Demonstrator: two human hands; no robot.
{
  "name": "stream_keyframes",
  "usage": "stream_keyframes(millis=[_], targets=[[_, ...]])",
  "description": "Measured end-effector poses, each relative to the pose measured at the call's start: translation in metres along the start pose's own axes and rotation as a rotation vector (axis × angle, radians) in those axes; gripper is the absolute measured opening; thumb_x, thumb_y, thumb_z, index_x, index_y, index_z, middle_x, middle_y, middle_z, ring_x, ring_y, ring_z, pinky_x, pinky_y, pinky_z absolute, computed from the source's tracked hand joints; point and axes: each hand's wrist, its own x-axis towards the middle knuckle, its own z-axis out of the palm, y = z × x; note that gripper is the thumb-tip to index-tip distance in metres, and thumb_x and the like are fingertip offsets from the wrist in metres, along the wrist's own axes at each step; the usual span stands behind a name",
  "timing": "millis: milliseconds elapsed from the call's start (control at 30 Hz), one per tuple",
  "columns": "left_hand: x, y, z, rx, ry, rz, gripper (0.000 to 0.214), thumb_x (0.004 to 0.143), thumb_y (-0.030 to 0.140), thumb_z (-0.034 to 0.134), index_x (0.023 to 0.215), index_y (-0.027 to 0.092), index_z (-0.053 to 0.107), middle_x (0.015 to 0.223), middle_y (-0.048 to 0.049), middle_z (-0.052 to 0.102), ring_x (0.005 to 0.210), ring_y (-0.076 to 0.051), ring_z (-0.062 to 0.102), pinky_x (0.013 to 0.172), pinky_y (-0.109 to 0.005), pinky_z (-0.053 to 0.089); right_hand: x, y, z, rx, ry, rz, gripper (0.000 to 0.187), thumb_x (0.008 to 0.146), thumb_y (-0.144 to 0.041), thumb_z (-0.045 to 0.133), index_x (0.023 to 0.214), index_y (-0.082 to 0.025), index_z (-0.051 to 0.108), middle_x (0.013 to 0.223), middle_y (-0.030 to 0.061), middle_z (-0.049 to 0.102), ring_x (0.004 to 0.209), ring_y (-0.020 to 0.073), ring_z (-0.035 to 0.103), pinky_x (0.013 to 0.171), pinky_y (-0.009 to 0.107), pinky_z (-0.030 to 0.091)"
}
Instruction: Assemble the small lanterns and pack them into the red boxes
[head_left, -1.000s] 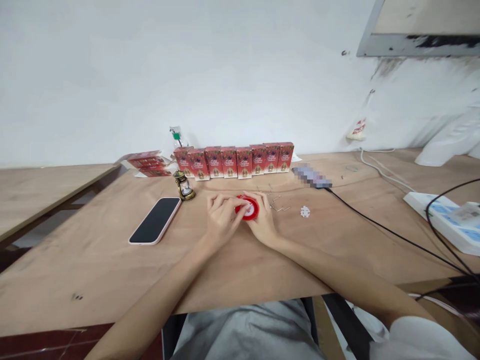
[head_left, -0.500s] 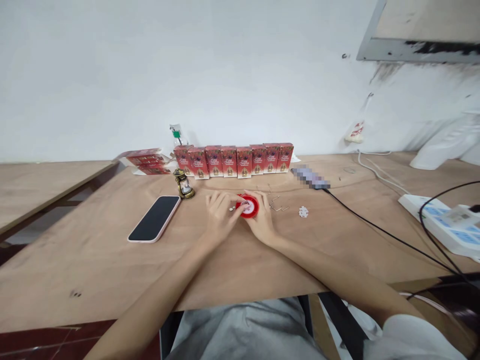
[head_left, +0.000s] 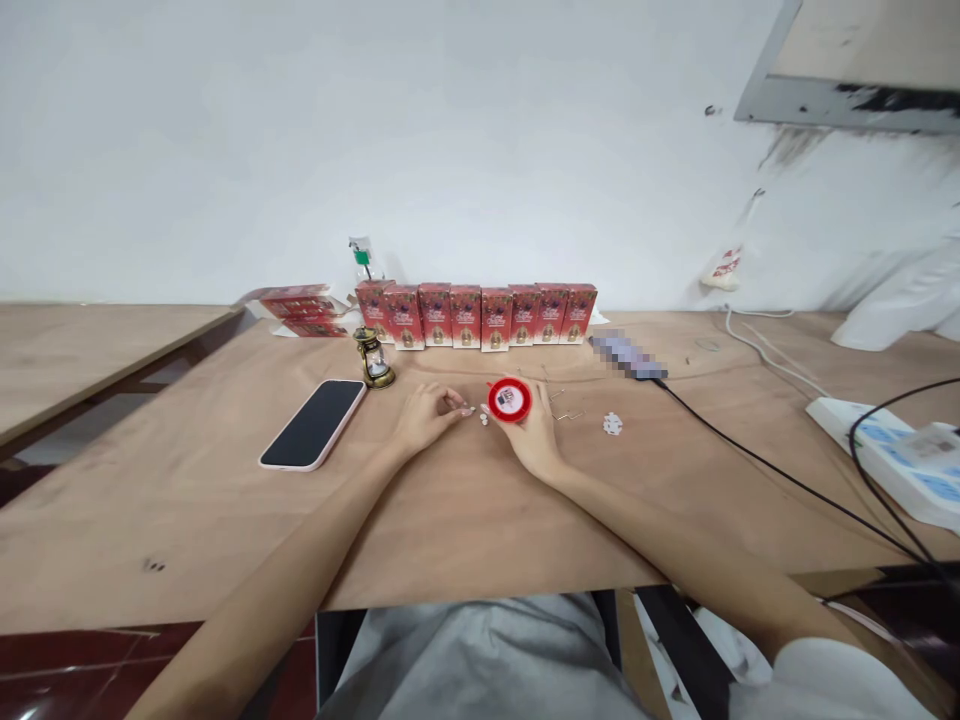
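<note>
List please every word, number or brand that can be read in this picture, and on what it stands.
No text here can be read.
Row of red boxes: gold print, too small.
Red disc held in the right hand: small label, too small.
White bag on the wall: red print, blurred.
Power strip: blue markings, blurred.

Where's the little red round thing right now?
In the head view, the red disc is mid-table, held by the right hand, just right of the left hand and in front of the row of red boxes.
</note>
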Motion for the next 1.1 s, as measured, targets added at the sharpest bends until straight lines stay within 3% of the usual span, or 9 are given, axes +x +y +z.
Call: stream_keyframes(millis=[100,267,533,767,933,1100], targets=[[0.002,-0.004,0.006,0.024,-0.03,-0.047,0.029,0.068,0.048,0.071,0.076,0.02,0.069,0.077,-0.0056,0.067,0.074,-0.021,0.057,0.068,-0.032,0.04,0.0,0.002,0.0,0.001,-0.019,-0.019,0.046,0.075,-0.02,0.069,0.117,-0.024,0.052,0.115,0.0073,0.054,0.112,0.023,0.055,0.099,0.042,0.045],[0.002,0.003,0.009,0.036,-0.083,-0.144,0.026,0.075,0.045,0.065,0.075,0.02,0.068,0.076,-0.0044,0.067,0.07,-0.019,0.057,0.063,-0.029,0.039,0.0,0.002,0.0,-0.005,-0.034,-0.022,0.046,0.074,-0.018,0.068,0.117,-0.024,0.052,0.114,0.0069,0.054,0.112,0.0228,0.054,0.099,0.042,0.045],[-0.003,0.01,0.009,0.21,-0.062,-0.036,0.023,0.085,0.038,0.055,0.077,0.018,0.062,0.087,-0.0085,0.066,0.084,-0.024,0.058,0.07,-0.033,0.04,0.001,-0.001,0.0,-0.002,-0.043,-0.006,0.044,0.075,-0.023,0.07,0.115,-0.023,0.053,0.115,0.0074,0.055,0.112,0.0227,0.055,0.1,0.042,0.044],[-0.01,0.028,0.005,-0.27,0.147,-0.027,0.024,0.087,0.039,0.051,0.085,0.018,0.063,0.071,-0.0033,0.068,0.064,-0.016,0.061,0.061,-0.026,0.045,0.0,-0.002,-0.001,-0.027,-0.067,-0.011,0.043,0.076,-0.024,0.068,0.116,-0.025,0.052,0.114,0.0068,0.055,0.112,0.023,0.055,0.098,0.042,0.045],[-0.011,0.044,-0.001,-0.491,0.271,-0.159,0.031,0.075,0.045,0.066,0.081,0.016,0.071,0.073,-0.0052,0.072,0.064,-0.017,0.063,0.06,-0.026,0.047,-0.001,-0.002,-0.001,-0.042,-0.089,-0.032,0.045,0.076,-0.022,0.069,0.117,-0.025,0.052,0.114,0.007,0.054,0.11,0.0221,0.056,0.097,0.04,0.046],[-0.011,0.054,-0.005,-0.636,0.358,-0.17,0.029,0.07,0.041,0.073,0.083,0.015,0.072,0.082,-0.0065,0.073,0.074,-0.018,0.066,0.069,-0.029,0.051,0.0,-0.002,-0.001,-0.053,-0.096,-0.029,0.044,0.076,-0.024,0.068,0.117,-0.025,0.052,0.114,0.0074,0.054,0.11,0.0228,0.056,0.097,0.042,0.046]])
